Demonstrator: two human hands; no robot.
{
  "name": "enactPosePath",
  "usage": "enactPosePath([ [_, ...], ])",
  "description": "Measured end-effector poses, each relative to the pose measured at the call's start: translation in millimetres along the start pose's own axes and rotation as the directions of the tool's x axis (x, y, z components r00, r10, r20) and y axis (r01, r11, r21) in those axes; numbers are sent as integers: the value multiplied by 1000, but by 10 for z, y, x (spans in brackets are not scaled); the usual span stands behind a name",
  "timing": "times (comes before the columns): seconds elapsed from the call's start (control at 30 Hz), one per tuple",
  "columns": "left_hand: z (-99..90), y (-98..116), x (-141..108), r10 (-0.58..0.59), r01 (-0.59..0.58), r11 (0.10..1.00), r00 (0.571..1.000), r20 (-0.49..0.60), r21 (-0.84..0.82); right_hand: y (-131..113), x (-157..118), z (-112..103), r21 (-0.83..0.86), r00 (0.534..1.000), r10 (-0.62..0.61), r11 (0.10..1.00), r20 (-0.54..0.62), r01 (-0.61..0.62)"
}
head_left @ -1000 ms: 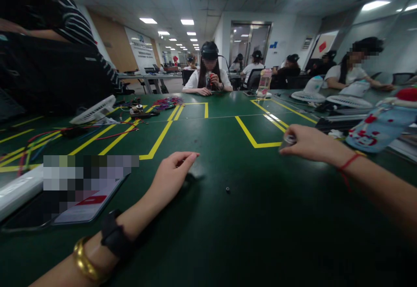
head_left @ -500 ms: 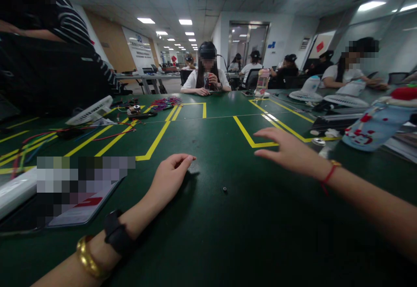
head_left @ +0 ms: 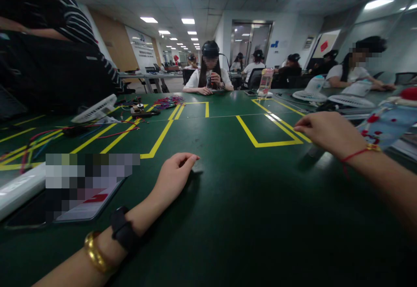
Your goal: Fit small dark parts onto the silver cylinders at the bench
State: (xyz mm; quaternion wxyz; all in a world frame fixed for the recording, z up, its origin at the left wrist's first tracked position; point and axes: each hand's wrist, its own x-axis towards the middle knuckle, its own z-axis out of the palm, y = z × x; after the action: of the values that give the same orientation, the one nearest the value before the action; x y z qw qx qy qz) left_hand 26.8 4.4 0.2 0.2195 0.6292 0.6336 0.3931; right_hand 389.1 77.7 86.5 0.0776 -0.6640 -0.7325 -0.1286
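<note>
My left hand [head_left: 176,171] rests over the green table [head_left: 234,217], thumb and forefinger pinched together. A tiny dark bit shows at its fingertips, too small to name. My right hand [head_left: 335,132] hovers over the table's right side with its fingers drawn together. Whatever it may hold is hidden. Below its wrist, a blurred shiny object [head_left: 314,150] is mostly covered by the hand. A black wristband [head_left: 124,230] and a gold bangle [head_left: 97,252] circle my left wrist.
At left lie a phone [head_left: 94,206], loose wires [head_left: 35,137] and a white fan [head_left: 94,109]. Yellow tape [head_left: 276,144] marks the table. A blue container [head_left: 391,121] stands at right, a pink-topped bottle [head_left: 265,85] farther back. A co-worker [head_left: 210,74] sits opposite.
My right hand has moved right, its spread fingers now closed together. The small dark ring-shaped part that lay between my hands is no longer visible on the table. My left hand keeps its pinch.
</note>
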Motion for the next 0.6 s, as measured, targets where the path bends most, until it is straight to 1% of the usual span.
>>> enactPosePath([
  [0.07,1,-4,1,3,-3,1000,1000,6,-1,355,123,18,-111,981,152,984,121,-139],
  [0.1,1,-6,0,6,-6,1000,1000,9,-2,493,161,43,-139,963,198,975,185,-174],
  [0.17,-1,-7,-2,11,-11,1000,1000,11,-4,677,199,96,-154,930,234,968,285,-196],
  [0.2,-1,-7,-3,10,-10,1000,1000,12,-4,727,205,113,-152,922,236,969,307,-197],
  [0.27,0,-6,-6,7,-7,1000,1000,8,-2,766,206,122,-146,922,234,970,310,-197],
  [0.47,0,6,-12,7,-7,1000,1000,8,10,727,191,70,-176,917,278,956,285,-235],
  [0.6,-2,3,-8,18,-18,1000,1000,8,4,751,200,94,-175,913,278,956,298,-234],
])
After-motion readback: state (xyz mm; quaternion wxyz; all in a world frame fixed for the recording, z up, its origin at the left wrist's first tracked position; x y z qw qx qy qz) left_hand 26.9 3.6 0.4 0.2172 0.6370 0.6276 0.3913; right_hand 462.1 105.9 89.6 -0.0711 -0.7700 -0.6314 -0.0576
